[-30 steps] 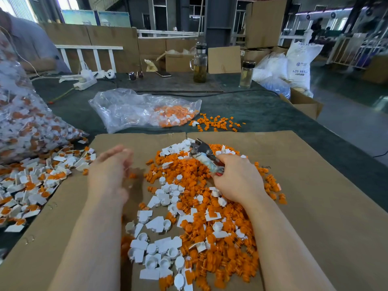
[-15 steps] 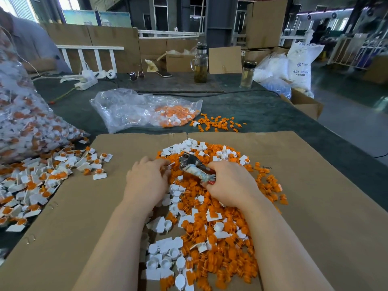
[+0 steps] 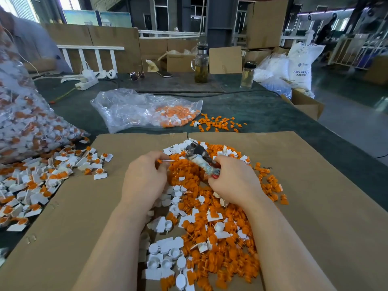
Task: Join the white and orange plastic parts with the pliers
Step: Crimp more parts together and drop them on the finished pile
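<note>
While gripped in the right hand (image 3: 233,181), pliers (image 3: 199,157) nose-up-left, handles toward wrist; left hand (image 3: 144,179) pinching a small part (image 3: 165,160).

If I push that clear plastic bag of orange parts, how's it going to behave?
The bag looks thin and crumpled, so it would probably fold and drag rather than slide as one piece. The orange parts sit at its right end, where some have spilled; a push could scatter more. Likely light overall.

Loose white parts (image 3: 165,247) and orange parts (image 3: 212,238) lie mixed in one heap on cardboard. Pliers (image 3: 199,159) (handles wrapped, head grey) tilted above heap's far edge.
</note>
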`<state>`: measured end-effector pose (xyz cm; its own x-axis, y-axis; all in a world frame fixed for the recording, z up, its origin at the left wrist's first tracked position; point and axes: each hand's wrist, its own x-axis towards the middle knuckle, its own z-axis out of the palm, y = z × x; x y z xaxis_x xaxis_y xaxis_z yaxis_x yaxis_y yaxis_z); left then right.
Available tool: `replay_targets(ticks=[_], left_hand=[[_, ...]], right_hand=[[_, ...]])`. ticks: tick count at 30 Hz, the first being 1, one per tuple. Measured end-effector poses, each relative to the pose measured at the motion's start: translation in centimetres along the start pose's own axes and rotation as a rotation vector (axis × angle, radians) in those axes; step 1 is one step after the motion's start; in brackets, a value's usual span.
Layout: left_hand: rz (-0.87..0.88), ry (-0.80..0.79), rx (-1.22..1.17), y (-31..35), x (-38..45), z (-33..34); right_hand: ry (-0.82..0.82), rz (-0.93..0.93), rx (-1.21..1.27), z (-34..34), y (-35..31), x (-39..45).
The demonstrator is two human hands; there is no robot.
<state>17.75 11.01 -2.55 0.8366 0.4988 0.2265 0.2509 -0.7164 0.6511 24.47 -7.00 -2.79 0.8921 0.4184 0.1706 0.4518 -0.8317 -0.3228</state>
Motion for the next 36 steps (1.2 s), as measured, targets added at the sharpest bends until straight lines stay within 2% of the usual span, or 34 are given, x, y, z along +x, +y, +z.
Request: replay_targets(ticks=[3,11,18,25,29,32,36], left_hand=[[-0.043,-0.046,-0.159,0.4,-0.1,0.1],[-0.255,-0.089,-0.844,0.9,-0.4,-0.9],[-0.217,-0.108,-0.790,1.6,-0.8,-0.3],[-0.247,-0.125,-0.881,2.9,-1.4,0.6],[-0.280,-0.128,-0.949,3.4,-1.7,0.8],[-0.306,-0.153,-1.007,3.7,-1.9,0.6],[-0.307,-0.152,-1.046,4.1,-2.1,0.6]], right_hand=[[0.045,0.002,0.052,-0.2,-0.1,0.0],[0.099,0.031,0.132,-0.4,-0.4,-0.2],[0.201,0.039,0.202,-0.7,-0.7,-0.2],[0.237,0.028,0.660,-1.3,-1.4,-0.6],[0.219,0.022,0.799,-1.3,-1.7,-0.8],[0.193,0.011,0.839,-1.2,-2.0,-0.9],[0.259,-0.026,0.735,-1.1,-2.1,-0.8]])
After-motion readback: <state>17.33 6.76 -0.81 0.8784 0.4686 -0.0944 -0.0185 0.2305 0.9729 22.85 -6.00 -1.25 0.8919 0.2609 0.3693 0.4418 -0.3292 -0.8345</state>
